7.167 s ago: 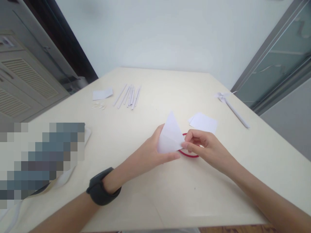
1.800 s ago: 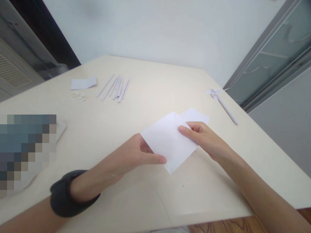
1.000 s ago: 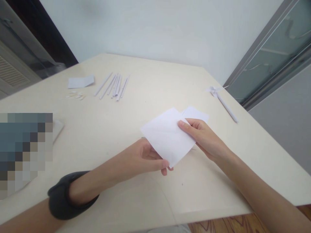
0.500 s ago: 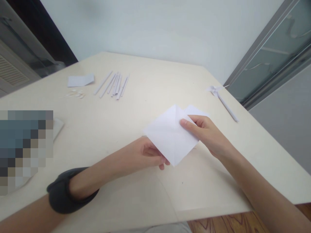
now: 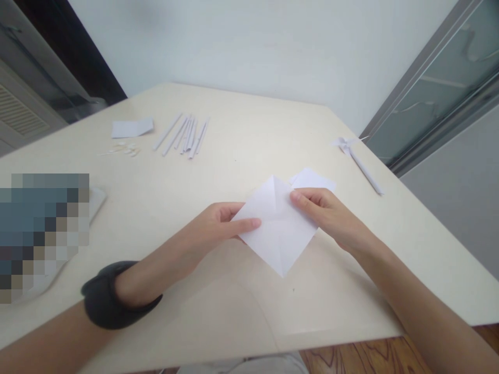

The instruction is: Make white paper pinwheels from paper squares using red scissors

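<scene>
a creased square of white paper (image 5: pixel 278 241) spans both hands above a table (image 5: pixel 249 322), left hand (image 5: pixel 222 223) and right hand (image 5: pixel 317 208) pinching opposite sides, thumbs on top.

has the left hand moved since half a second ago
Yes: the left hand has moved forward, away from the table's near edge, and its thumb now lies on the white sheet.

Tabletop (image 5: pixel 265 137) is open between paper rolls (image 5: pixel 189 134) and pinwheel (image 5: pixel 365 170); held paper (image 5: pixel 279 231) blocks the near middle.
</scene>
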`<state>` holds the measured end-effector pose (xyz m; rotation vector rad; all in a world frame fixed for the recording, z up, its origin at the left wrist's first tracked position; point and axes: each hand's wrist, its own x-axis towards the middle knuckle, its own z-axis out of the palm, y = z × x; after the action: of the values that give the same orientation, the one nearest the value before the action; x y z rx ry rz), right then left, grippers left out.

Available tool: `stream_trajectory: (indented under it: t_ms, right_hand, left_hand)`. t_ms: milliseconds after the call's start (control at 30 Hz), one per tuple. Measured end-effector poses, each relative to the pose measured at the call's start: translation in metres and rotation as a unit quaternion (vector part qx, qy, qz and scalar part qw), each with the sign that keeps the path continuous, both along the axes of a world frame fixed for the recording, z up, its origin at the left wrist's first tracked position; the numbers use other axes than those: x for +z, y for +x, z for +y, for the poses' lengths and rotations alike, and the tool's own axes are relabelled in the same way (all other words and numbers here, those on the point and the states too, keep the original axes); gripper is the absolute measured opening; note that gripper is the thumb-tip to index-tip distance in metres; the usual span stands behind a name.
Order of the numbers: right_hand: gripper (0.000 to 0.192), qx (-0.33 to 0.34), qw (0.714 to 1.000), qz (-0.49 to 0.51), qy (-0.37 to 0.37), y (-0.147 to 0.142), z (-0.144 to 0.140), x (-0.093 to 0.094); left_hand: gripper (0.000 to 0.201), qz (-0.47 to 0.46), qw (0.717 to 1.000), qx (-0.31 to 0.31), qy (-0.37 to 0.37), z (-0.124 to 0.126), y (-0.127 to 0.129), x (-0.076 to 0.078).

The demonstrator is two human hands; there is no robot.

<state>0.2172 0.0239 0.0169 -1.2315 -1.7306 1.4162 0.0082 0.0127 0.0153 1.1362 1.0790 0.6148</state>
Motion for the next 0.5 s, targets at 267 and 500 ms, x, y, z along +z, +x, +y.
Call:
stream_trajectory:
  t_ms: [267, 500]
  right_hand:
    - [0.049, -0.055, 0.998, 0.033, 0.011, 0.006, 0.007, -0.001]
    - [0.038, -0.064, 0.997, -0.034, 0.038, 0.013, 0.016, -0.007]
  left_hand:
    - [0.023, 0.140, 0.973, 0.031, 0.180, 0.008, -0.016, 0.001]
    - [0.030, 0.068, 0.977, 0.104, 0.175, 0.008, -0.021, 0.010]
